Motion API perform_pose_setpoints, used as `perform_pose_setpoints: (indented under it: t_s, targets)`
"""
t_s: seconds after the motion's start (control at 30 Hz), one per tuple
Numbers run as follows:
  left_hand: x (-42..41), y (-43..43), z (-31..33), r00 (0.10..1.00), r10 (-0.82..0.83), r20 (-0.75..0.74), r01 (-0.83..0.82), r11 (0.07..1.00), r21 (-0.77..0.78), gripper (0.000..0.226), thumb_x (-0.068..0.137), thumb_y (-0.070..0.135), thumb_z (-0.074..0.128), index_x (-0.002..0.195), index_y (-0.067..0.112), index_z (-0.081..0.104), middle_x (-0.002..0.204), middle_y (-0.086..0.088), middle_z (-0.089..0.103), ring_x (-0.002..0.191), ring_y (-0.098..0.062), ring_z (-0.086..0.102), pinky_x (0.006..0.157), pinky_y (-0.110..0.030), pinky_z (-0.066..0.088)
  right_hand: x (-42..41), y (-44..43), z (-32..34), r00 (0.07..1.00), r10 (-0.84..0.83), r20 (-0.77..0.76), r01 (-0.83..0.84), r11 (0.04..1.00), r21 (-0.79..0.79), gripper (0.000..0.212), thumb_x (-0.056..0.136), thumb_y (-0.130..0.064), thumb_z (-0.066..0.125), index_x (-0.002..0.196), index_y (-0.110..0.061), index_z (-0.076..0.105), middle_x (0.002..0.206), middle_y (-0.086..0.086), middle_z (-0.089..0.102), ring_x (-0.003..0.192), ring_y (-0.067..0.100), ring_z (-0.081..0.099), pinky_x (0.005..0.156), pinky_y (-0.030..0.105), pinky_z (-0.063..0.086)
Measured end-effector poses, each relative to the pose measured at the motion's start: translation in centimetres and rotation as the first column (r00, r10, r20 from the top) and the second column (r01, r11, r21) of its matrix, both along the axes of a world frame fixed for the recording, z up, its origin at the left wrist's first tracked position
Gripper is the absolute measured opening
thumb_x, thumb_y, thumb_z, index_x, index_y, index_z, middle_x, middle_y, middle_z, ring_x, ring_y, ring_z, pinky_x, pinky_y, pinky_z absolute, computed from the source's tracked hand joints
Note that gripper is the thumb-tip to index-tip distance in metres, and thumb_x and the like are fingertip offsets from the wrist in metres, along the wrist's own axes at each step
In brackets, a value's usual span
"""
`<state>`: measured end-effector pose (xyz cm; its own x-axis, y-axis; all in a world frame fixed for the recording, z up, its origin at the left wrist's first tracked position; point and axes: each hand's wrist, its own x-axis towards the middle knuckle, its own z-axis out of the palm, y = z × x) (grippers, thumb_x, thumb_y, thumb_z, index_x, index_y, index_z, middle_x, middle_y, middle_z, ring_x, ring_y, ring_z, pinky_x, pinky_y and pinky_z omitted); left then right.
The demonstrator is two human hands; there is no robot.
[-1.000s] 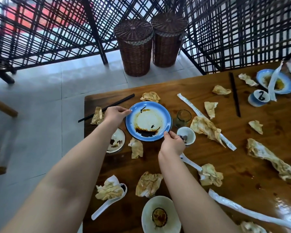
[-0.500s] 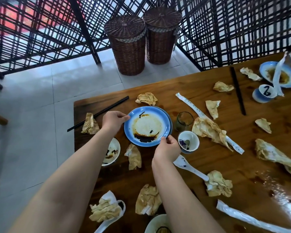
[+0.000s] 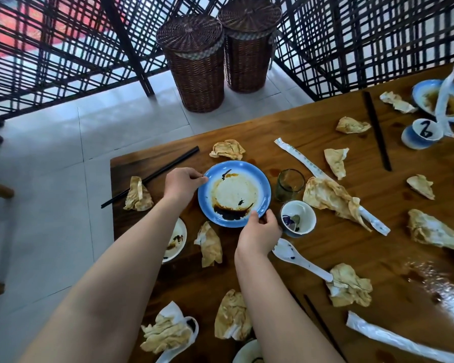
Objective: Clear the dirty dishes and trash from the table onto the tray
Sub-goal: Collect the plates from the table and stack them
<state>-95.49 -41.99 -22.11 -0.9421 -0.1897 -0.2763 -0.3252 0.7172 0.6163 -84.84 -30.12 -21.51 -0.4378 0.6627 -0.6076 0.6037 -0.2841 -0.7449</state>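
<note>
Left grip pinches the plate at its left rim, right grip pinches the near rim: opposite holds, likely to carry it level so the sauce does not spill. Plate is by the surface corner, beside a glass; no tray in view

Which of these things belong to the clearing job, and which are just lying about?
Job: blue plate, held at its rim by left hand and right hand; glass; small bowl; white spoon; crumpled napkins; chopsticks; paper sleeve.
Not the job: two wicker baskets; lattice screen; floor.
</note>
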Motion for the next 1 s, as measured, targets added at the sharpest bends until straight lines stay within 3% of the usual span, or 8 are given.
perform_pose_setpoints:
  t_s: [0.13, 0.3, 0.47, 0.57, 0.77, 1.0]
  targets:
    - [-0.1, 0.0, 0.1, 1.000, -0.024, 0.012, 0.025, 0.999, -0.047, 0.025, 0.088, 0.028, 0.069, 0.107, 0.012, 0.071, 0.114, -0.001, 0.065, 0.096, -0.012, 0.050, 0.079, -0.025, 0.037, 0.2, -0.1, -0.4, 1.000, -0.022, 0.008, 0.022, 1.000, -0.015, 0.042, 0.097, -0.024, 0.054, 0.138, -0.016, 0.050, 0.139, 0.008, 0.044, 0.123, 0.026, 0.052, 0.094, 0.034, 0.047]
    - [-0.1, 0.1, 0.2, 0.999, 0.004, 0.054, -0.004, 1.000, 0.008, 0.033, 0.088, 0.028, 0.068, 0.118, 0.012, 0.068, 0.124, -0.004, 0.063, 0.118, -0.020, 0.052, 0.086, -0.025, 0.037, 0.2, 0.0, -1.2, 0.999, -0.040, 0.028, 0.042, 0.997, -0.058, 0.043, 0.097, -0.031, 0.053, 0.136, -0.013, 0.052, 0.136, 0.008, 0.055, 0.124, 0.027, 0.052, 0.097, 0.038, 0.045]
    - [-0.6, 0.1, 0.2, 0.992, -0.018, 0.128, 0.013, 0.999, 0.037, 0.039, 0.091, 0.028, 0.065, 0.125, 0.009, 0.063, 0.132, -0.007, 0.059, 0.123, -0.023, 0.051, 0.096, -0.032, 0.041, -0.5, 0.2, -1.6, 0.998, -0.030, 0.056, 0.033, 0.998, -0.051, 0.037, 0.098, -0.029, 0.052, 0.129, -0.009, 0.059, 0.124, 0.009, 0.064, 0.114, 0.029, 0.058, 0.095, 0.041, 0.049]
    - [-0.8, 0.1, 0.4, 0.984, -0.066, 0.166, 0.061, 0.997, 0.040, 0.040, 0.093, 0.026, 0.062, 0.128, 0.007, 0.060, 0.134, -0.009, 0.057, 0.121, -0.024, 0.052, 0.099, -0.034, 0.041, -0.7, 0.3, -1.5, 0.998, -0.030, 0.062, 0.033, 0.998, -0.046, 0.036, 0.099, -0.026, 0.052, 0.129, -0.009, 0.060, 0.123, 0.010, 0.064, 0.114, 0.029, 0.059, 0.094, 0.041, 0.049]
    - [-0.1, -0.7, 1.3, 0.984, -0.064, 0.165, 0.055, 0.997, 0.056, 0.037, 0.094, 0.026, 0.060, 0.126, 0.007, 0.062, 0.127, -0.009, 0.059, 0.101, -0.018, 0.050, 0.089, -0.031, 0.044, -0.1, 0.1, -0.7, 0.999, -0.045, 0.007, 0.046, 0.995, -0.089, 0.037, 0.098, -0.023, 0.053, 0.131, -0.008, 0.057, 0.125, 0.009, 0.063, 0.116, 0.028, 0.058, 0.095, 0.038, 0.048]
    - [2.1, -2.4, 4.1, 0.993, -0.015, 0.119, 0.004, 0.995, 0.096, 0.036, 0.094, 0.026, 0.061, 0.125, 0.007, 0.062, 0.123, -0.005, 0.060, 0.104, -0.016, 0.051, 0.086, -0.028, 0.040, 1.5, -0.1, 2.3, 0.994, -0.030, -0.104, 0.016, 0.990, -0.140, 0.033, 0.099, -0.020, 0.052, 0.129, -0.007, 0.057, 0.123, 0.006, 0.063, 0.109, 0.021, 0.057, 0.083, 0.026, 0.041]
